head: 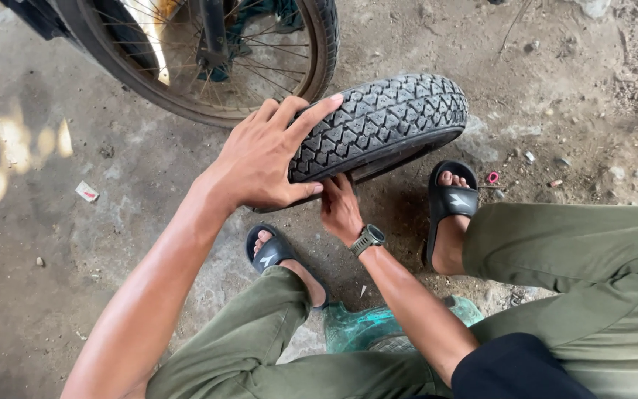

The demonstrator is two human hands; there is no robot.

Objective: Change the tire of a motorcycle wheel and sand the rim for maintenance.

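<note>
Left hand [263, 159] grips a black treaded rubber tyre [378, 122] on its tread; right hand [340, 209] clasps its lower edge above dusty concrete floor [570, 89].

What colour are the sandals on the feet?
Black rubber slide sandals, each with a pale mark on the strap; the head view shows them.

Concrete floor [53, 244] w/ tyre [385, 122], scraps [87, 192]

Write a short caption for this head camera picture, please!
Left hand grips a black tyre on dirty ground; right hand reaches beneath it.
</note>
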